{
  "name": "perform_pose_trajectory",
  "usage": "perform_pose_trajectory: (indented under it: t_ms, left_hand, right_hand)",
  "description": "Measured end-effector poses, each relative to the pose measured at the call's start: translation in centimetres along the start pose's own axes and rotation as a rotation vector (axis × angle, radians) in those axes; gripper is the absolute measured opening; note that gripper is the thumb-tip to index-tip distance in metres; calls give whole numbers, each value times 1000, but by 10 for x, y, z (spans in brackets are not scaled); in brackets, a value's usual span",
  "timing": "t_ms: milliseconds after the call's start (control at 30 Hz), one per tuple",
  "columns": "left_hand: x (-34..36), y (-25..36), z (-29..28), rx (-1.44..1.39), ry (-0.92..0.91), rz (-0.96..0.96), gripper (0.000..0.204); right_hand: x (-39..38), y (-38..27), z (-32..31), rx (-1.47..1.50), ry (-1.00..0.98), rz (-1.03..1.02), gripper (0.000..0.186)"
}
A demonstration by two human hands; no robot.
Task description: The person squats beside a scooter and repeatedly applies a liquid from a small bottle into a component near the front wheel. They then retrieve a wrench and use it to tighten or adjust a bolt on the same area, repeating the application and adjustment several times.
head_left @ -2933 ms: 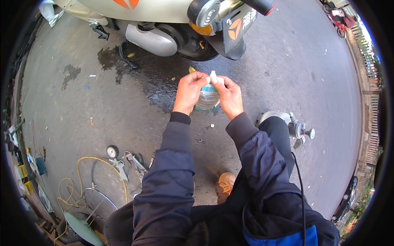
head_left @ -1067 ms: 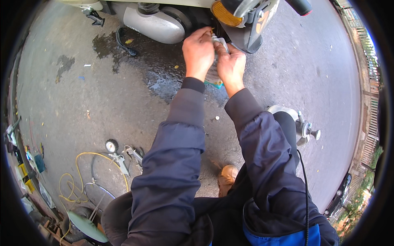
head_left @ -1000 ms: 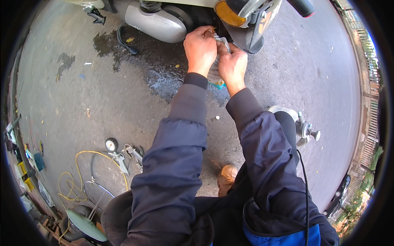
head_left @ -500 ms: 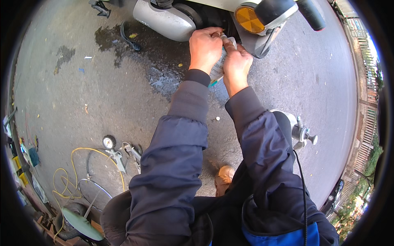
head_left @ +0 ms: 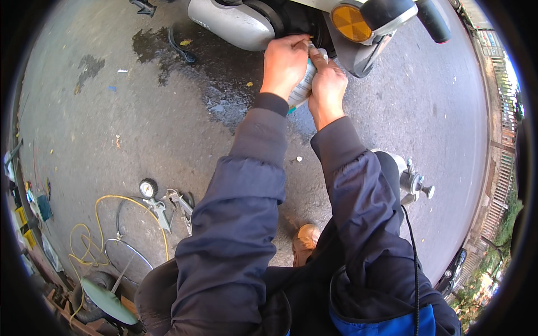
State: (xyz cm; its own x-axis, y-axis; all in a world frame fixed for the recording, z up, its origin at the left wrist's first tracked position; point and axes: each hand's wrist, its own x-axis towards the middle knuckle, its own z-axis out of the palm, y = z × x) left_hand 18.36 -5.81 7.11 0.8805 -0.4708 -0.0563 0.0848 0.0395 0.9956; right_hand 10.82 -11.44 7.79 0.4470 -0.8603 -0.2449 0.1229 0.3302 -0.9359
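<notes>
My right hand (head_left: pixel 328 84) is wrapped round a whitish bottle or pouch (head_left: pixel 303 89) with a printed label and a bit of green at its lower end. It is tilted, its narrow top pointing up toward the dark wheel area (head_left: pixel 300 22) of a motor scooter. My left hand (head_left: pixel 283 66) is closed beside that top, fingertips together close to the wheel. What those fingertips pinch is hidden. Just left of the hands is the scooter's silver rounded part (head_left: pixel 231 23); to their right sits an orange round reflector (head_left: pixel 351 22).
Wet patches (head_left: pixel 221 103) darken the asphalt, where a black curved strip (head_left: pixel 178 47) lies. At lower left are a pressure gauge (head_left: pixel 148 188) with an inflator handle and a yellow hose (head_left: pixel 96 218). Near my right knee stands a metal canister-like device (head_left: pixel 412 182).
The view has shifted slightly, so the scooter appears a little higher and further right. Both hands keep their hold by the wheel, with the bottle still in the right one.
</notes>
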Motion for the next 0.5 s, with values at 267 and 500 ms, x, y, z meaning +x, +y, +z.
perform_pose_trajectory:
  t_ms: [267,500]
  left_hand:
    - [-60,-14,-25,-82,-300,-402,73]
    - [-78,-19,-3,-750,-366,-584,73]
  right_hand:
    - [-3,-19,-21,-55,-170,96,28]
    - [-37,-47,-69,-308,-658,246,79]
